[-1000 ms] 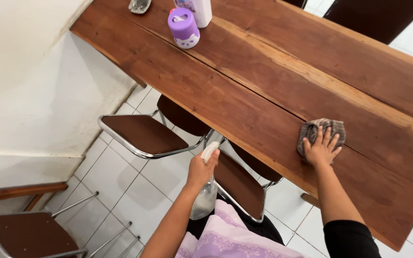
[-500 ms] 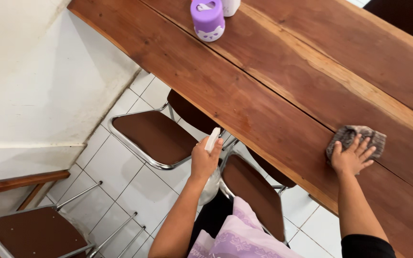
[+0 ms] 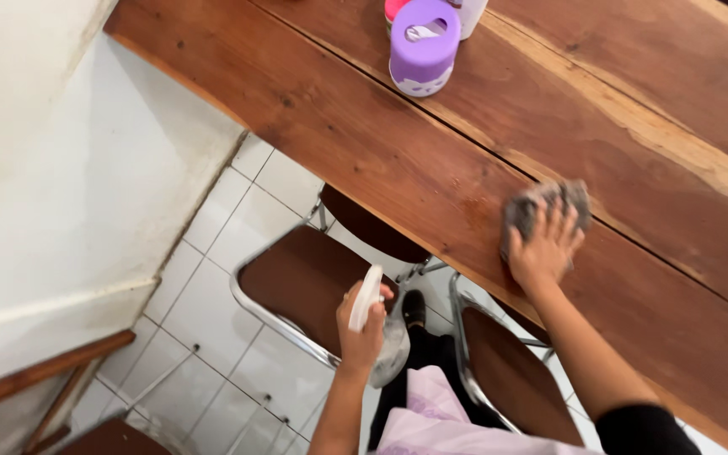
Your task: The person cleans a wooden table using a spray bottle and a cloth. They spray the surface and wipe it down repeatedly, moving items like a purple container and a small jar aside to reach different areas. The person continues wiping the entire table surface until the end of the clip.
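Observation:
My right hand [image 3: 543, 245] presses a grey cloth [image 3: 541, 205] flat onto the brown wooden table [image 3: 339, 126], near its front edge. The fingers are spread over the cloth. My left hand [image 3: 362, 330] hangs below the table's edge, over the chairs, and grips a clear spray bottle [image 3: 385, 337] with a white nozzle pointing up. A purple-lidded jar [image 3: 425, 44] stands at the table's far side.
Two brown-seated metal chairs [image 3: 297, 282] [image 3: 511, 379] are tucked under the table's front edge. White floor tiles [image 3: 204, 312] lie below. A white wall [image 3: 61, 185] stands at the left, with another chair [image 3: 120, 438] and a wooden rail [image 3: 35, 379] at the bottom left.
My right hand has slid the cloth along the table, back to the left in view. My left hand still holds the spray bottle low. The camera has moved closer to the table.

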